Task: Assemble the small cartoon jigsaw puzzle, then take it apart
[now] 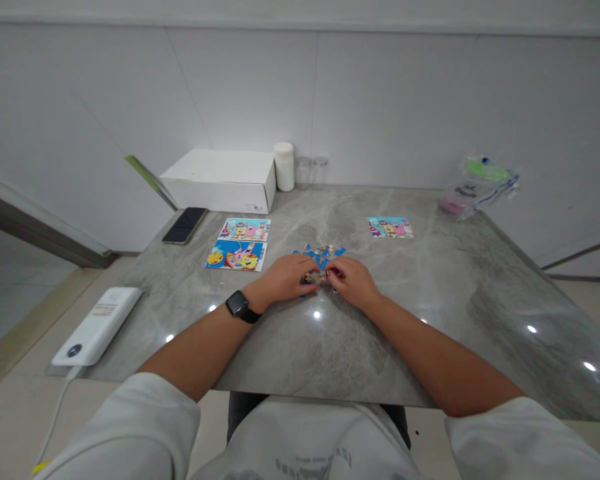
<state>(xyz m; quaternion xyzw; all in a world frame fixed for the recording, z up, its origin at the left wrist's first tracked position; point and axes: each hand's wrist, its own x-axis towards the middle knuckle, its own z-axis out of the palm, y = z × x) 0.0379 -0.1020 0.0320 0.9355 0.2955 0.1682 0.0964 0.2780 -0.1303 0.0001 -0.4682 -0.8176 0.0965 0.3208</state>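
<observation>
A small heap of jigsaw puzzle pieces, mostly blue with some tan and multicoloured ones, lies on the grey marbled table. My left hand rests at the heap's left side, its fingers curled around some pieces. From the right, my right hand reaches in with thumb and fingers pinched at the pieces. What exactly sits between the fingers of either hand is too small to make out. Left of the heap lie two cartoon picture cards; a similar cartoon card lies to the right and farther back.
A white box, a white bottle and two clear glasses stand along the wall. A phone and a white power bank with a cable lie on the left. At the back right is a clear plastic bag.
</observation>
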